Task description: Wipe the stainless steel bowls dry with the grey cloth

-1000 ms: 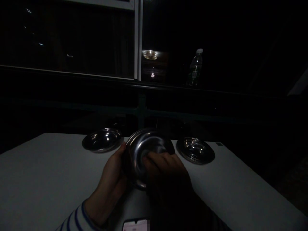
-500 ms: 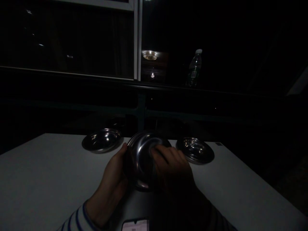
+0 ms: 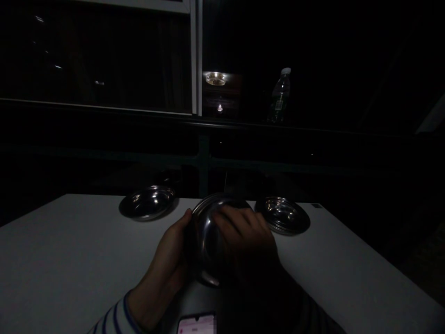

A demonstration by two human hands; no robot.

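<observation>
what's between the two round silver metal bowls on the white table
The head view shows a third such bowl in the left hand plus the right hand.

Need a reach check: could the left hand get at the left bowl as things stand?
Likely not: the left hand holds the middle bowl by its edge. Freed, it might; the left bowl sits nearby.

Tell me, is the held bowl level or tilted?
Tilted: the held bowl shows a rounder outline than the leftmost bowl resting on the table.
</observation>
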